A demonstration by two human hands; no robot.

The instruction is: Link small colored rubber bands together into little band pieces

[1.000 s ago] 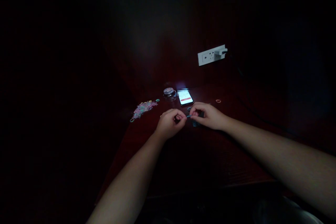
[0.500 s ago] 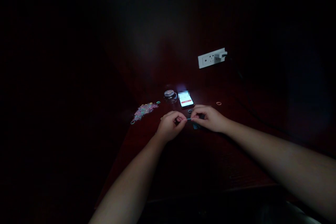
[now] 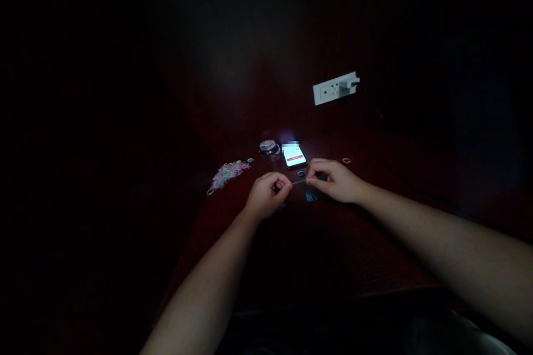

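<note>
A thin bluish rubber band (image 3: 298,182) is stretched in a short line between my two hands, over the dark red table. My left hand (image 3: 270,195) pinches one end between thumb and forefinger. The other end is in the pinch of my right hand (image 3: 333,179). Just below the band lies a small bunch of blue-green bands (image 3: 310,197). A pale ring-shaped band (image 3: 301,174) rests between the hands, near the phone. To the left is a heap of pastel rubber bands (image 3: 229,173).
A lit phone (image 3: 295,155) lies behind my hands, beside a clear round jar (image 3: 269,150) with a lid. One pinkish band (image 3: 346,161) sits apart at the right. On the back wall a white socket (image 3: 335,89) holds a plug with a dark cable. The surroundings are very dark.
My hands have drawn slightly apart, and the band between them is stretched longer. More of the blue-green bunch now shows below them. The whole view has shifted a little.
</note>
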